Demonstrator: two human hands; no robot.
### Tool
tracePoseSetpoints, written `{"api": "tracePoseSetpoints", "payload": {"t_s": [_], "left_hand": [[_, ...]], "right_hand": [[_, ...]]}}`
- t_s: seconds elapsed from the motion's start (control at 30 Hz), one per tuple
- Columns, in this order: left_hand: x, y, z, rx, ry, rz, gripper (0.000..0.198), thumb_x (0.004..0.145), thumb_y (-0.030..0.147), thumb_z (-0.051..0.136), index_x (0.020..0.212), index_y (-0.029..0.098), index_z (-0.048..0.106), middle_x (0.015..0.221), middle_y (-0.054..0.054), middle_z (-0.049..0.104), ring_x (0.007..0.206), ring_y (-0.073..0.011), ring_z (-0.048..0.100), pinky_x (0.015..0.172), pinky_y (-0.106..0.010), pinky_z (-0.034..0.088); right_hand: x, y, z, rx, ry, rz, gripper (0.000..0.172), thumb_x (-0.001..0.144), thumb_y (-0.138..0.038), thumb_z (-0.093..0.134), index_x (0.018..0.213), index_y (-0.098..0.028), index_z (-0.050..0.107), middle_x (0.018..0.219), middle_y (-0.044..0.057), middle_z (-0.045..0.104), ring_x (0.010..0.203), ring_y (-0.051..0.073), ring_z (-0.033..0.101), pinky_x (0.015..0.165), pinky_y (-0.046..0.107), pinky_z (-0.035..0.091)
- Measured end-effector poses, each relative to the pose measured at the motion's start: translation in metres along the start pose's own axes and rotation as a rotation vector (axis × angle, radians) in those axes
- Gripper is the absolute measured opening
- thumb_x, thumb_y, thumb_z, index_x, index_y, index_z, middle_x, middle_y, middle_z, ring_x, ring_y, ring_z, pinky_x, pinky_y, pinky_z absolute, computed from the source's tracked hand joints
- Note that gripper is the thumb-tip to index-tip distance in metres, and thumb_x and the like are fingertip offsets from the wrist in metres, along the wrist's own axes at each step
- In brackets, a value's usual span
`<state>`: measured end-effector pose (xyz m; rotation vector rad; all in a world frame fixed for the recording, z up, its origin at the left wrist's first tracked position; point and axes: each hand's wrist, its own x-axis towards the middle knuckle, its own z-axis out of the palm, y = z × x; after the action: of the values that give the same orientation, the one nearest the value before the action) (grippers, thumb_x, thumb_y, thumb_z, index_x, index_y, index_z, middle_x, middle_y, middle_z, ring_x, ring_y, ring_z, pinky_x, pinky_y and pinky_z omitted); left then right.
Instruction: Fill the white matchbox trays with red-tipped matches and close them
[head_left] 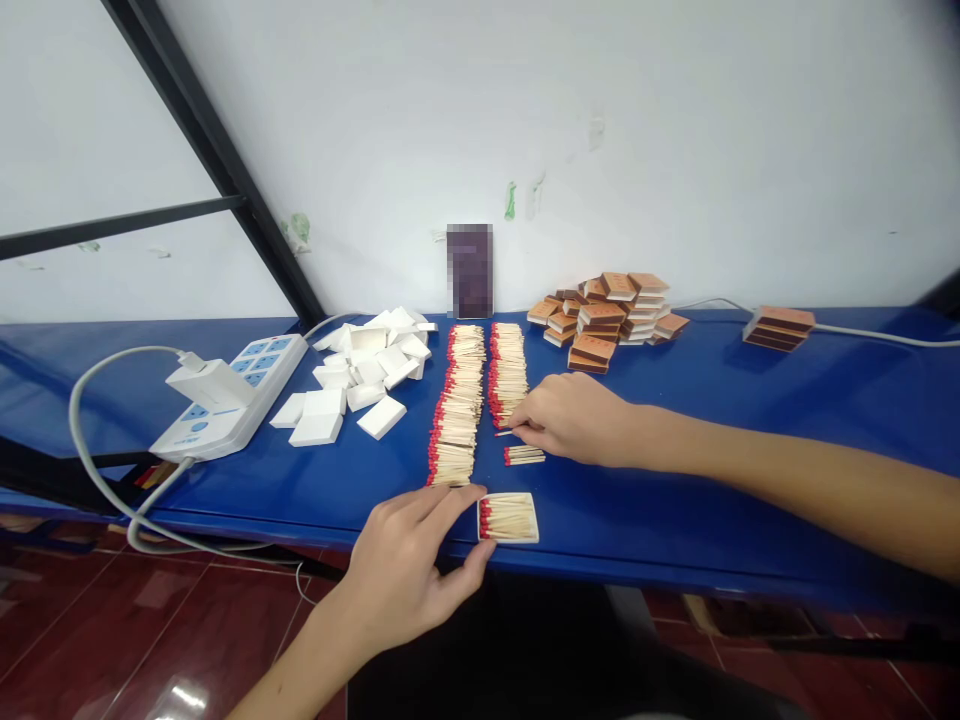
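My left hand (412, 560) grips the left end of a small white matchbox tray (535, 525) between thumb and forefinger, at the front of the blue table. Red-headed matches (508, 516) lie in that tray, heads to the left. My right hand (574, 415) is pinched on a single match (504, 432), just below the right-hand row of matches (508, 368). Its fingertips partly hide the stick. Between my hands a few matches (525, 456) lie side by side. A longer row of matches (457, 405) runs along on the left.
White matchbox trays (351, 375) lie heaped at the left, beside a power strip (232, 400) with a plugged-in charger (210, 388). Brown matchboxes (604, 318) are piled at the back right, with more matchboxes (778, 328) farther right. A dark pixelated rectangle (470, 270) stands against the wall.
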<state>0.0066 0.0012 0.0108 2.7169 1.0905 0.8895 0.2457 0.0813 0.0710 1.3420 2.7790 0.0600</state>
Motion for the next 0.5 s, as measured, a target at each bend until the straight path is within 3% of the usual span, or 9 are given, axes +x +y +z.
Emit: {"api": "tracePoseSetpoints", "payload": {"t_s": [0.5], "left_hand": [[0.0000,-0.0001,-0.0004,0.009,0.004,0.008,0.031,0.091,0.027,0.063,0.120,0.017,0.062,0.093,-0.006,0.075,0.069,-0.0172,0.069,0.064,-0.028,0.056]], "right_hand": [[0.0015,0.0024,-0.0081,0.308,-0.090,-0.027,0.016,0.080,-0.016,0.058,0.074,-0.019,0.073,0.077,0.000,0.072,0.065,0.012,0.056,0.058,0.025,0.030]]}}
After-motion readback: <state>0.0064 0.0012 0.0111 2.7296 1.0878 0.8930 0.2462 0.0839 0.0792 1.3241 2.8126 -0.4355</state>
